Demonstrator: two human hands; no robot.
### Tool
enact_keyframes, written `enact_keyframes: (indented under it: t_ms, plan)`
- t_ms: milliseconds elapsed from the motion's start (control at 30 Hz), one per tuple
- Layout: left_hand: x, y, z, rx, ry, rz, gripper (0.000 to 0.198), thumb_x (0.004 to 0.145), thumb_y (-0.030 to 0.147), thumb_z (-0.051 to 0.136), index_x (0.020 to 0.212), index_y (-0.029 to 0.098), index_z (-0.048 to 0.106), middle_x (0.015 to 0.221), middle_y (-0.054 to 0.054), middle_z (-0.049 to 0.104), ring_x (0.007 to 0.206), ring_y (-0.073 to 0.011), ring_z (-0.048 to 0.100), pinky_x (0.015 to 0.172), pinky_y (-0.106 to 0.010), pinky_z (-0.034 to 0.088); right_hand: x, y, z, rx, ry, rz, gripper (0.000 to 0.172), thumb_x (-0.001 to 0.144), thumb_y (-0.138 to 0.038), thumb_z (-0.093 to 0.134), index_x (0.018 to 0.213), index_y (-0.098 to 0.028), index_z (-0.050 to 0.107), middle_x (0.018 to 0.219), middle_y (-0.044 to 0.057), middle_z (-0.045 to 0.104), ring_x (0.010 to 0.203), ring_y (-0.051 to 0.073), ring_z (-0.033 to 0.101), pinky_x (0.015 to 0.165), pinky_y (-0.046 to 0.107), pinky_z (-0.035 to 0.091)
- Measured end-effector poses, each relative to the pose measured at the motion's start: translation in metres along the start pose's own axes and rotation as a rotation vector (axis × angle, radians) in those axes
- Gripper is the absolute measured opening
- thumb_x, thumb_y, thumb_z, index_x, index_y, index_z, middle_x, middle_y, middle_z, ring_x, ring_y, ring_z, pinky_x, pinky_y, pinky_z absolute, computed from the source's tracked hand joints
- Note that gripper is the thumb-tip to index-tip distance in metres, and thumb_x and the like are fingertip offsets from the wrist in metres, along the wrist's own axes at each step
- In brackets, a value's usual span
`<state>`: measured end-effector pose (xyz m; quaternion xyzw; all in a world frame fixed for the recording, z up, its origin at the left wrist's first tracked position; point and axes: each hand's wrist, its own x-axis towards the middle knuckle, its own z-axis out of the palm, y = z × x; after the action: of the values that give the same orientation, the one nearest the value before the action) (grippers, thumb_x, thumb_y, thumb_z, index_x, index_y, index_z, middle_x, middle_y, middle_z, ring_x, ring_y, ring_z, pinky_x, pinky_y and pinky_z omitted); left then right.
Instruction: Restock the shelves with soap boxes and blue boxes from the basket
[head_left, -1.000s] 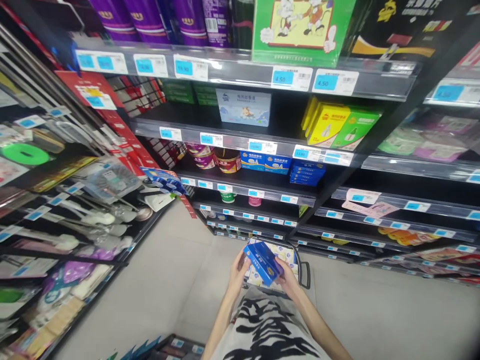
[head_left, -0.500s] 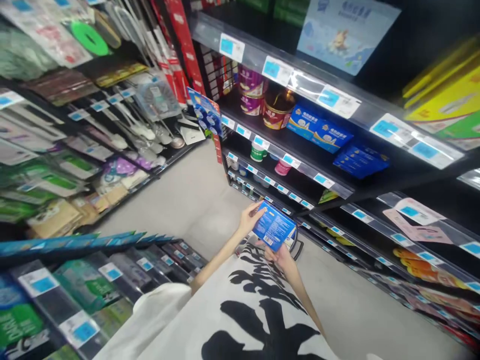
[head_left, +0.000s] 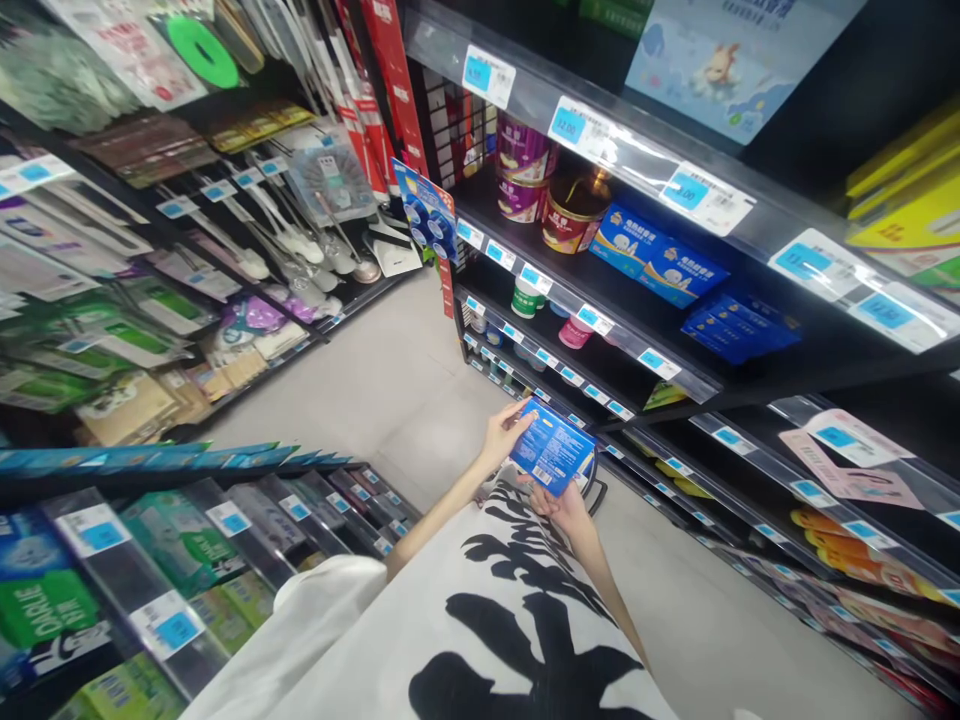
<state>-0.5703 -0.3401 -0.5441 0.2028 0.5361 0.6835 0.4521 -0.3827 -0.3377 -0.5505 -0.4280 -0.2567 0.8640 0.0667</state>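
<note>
I hold a flat blue box point(head_left: 553, 458) with both hands, its printed back side facing up. My left hand point(head_left: 505, 433) grips its left edge, and my right hand point(head_left: 563, 506) supports it from below with fingers curled round the near edge. Just behind the box the black handle of a shopping basket point(head_left: 598, 492) peeks out; its contents are hidden. Matching blue boxes point(head_left: 739, 327) lie on the shelf to the right.
Black store shelves with blue price tags point(head_left: 658, 361) run along the right, holding tins point(head_left: 572, 209) and blue cartons point(head_left: 657, 266). Racks of hanging kitchen utensils point(head_left: 300, 250) stand at the left. A low shelf of packets point(head_left: 172, 550) is near my left side. Grey floor point(head_left: 390, 370) lies between.
The box has been turned over from its blue front to its printed back. The view swung left and tilted, and the basket is now mostly hidden behind the box.
</note>
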Motion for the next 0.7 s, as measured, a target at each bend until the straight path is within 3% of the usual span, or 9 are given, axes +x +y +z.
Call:
enact_keyframes:
  t_ms: [167,333,500,600,700]
  plan:
    - [0.000,0.002,0.002,-0.003,-0.038,-0.008,0.063,0.076,0.066,0.087,0.116,0.017,0.082,0.125,-0.013,0.079,0.118,-0.0321,0.071,0.113,-0.047,0.052,0.003,0.004,-0.001,0.068,0.072,-0.072,0.046,0.074,-0.057,0.075,0.097,-0.017,0.076,0.055,-0.004,0.053,0.047,0.007,0.024,0.047,0.025,0.029]
    - [0.000,0.006,-0.002,-0.054,-0.117,-0.057,0.063,0.082,0.065,0.083,0.124,0.019,0.075,0.132,-0.014,0.077,0.132,-0.0333,0.065,0.119,-0.047,0.047,0.005,0.001,0.000,0.189,0.297,-0.314,0.049,0.074,-0.044,0.087,0.116,-0.025,0.071,0.099,0.000,0.071,0.060,0.009,0.042,0.051,0.023,0.036]
    - [-0.004,0.001,-0.009,0.003,-0.018,-0.212,0.075,0.070,0.060,0.092,0.129,0.020,0.069,0.126,-0.011,0.076,0.108,-0.0289,0.071,0.099,-0.042,0.057,0.001,-0.004,-0.002,0.108,0.291,-0.404,0.059,0.075,-0.040,0.088,0.130,-0.035,0.068,0.117,-0.001,0.071,0.070,0.009,0.052,0.052,0.020,0.042]
    - [-0.007,0.003,-0.012,0.033,-0.022,-0.190,0.063,0.073,0.055,0.092,0.120,0.021,0.069,0.112,-0.007,0.076,0.098,-0.0240,0.070,0.091,-0.036,0.057,0.001,-0.004,0.000,0.044,0.306,-0.452,0.063,0.073,-0.037,0.090,0.132,-0.035,0.068,0.124,0.000,0.071,0.076,0.011,0.059,0.058,0.023,0.050]
    - [-0.008,0.009,-0.016,0.065,-0.070,-0.146,0.054,0.069,0.049,0.095,0.109,0.021,0.070,0.102,-0.005,0.075,0.093,-0.0223,0.068,0.088,-0.033,0.055,0.004,-0.003,-0.002,-0.009,0.359,-0.515,0.062,0.067,-0.033,0.093,0.125,-0.029,0.072,0.121,0.003,0.073,0.082,0.014,0.064,0.073,0.029,0.058]
